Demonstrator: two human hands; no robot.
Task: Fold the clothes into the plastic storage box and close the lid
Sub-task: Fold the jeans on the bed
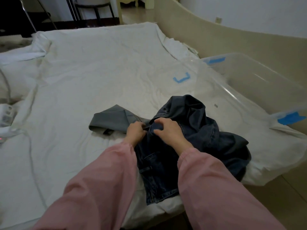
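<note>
Now gripping the jeans (199, 127) near the waistband with 2 hands, left hand (135, 131) and right hand (167, 130), both curled into the denim. Crumpled on the bed (83, 72), overlapping a grey garment (109, 120), near the open plastic box (265, 83).

1. We see a bedroom in a home: a wide bed (93, 67) under a crumpled white sheet fills most of the view.
2. Along the bed's right side runs a curved cream panel (216, 35), and the white wall behind it carries a socket (218, 20).
3. Beyond the bed's far end stand a dark-framed chair (94, 9) and the legs of pale wooden furniture (127, 2).
4. On the bed's left edge lies a small white device (5, 113), its cable (33, 163) trailing across the sheet.
5. At the bed's right edge sits a clear plastic storage box (265, 77), and denim clothes (199, 123) lie on the bed's near part, both household things.
</note>
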